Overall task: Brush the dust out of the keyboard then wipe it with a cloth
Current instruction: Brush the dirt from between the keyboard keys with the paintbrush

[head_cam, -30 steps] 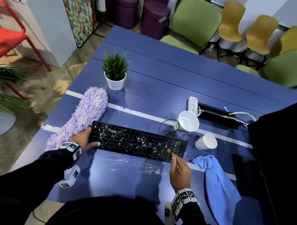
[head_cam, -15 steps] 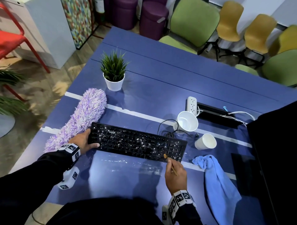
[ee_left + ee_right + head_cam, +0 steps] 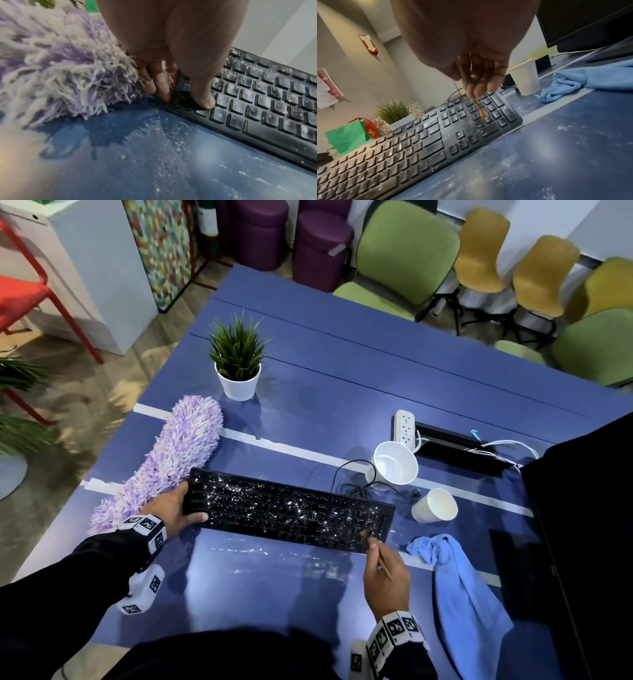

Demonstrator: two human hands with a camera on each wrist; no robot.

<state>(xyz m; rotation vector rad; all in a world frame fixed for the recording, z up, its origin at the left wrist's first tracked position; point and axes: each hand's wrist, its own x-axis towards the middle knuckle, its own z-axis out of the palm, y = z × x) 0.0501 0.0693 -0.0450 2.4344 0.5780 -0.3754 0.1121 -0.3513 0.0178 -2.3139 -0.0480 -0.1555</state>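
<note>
A black keyboard [image 3: 291, 508] speckled with white dust lies on the blue table [image 3: 342, 392]. My left hand [image 3: 174, 508] grips its left end, thumb on the keys [image 3: 204, 100] and fingers behind the edge. My right hand [image 3: 383, 570] pinches a thin wooden-handled brush [image 3: 382, 559], and its tan bristles [image 3: 483, 114] touch the number pad keys at the keyboard's [image 3: 436, 135] right end. A light blue cloth [image 3: 462, 594] lies crumpled on the table to the right of that hand.
A purple fluffy duster [image 3: 164, 460] lies against the keyboard's left end. Two white paper cups [image 3: 395, 462] [image 3: 435, 505], a power strip [image 3: 406, 426], the keyboard's cable and a potted plant [image 3: 239, 364] stand behind. A dark monitor [image 3: 582, 542] is at the right. White dust streaks the table in front.
The brush tip swept left along the keyboard's lower right keys, then came back right to the number pad. My left hand has kept its hold on the left end.
</note>
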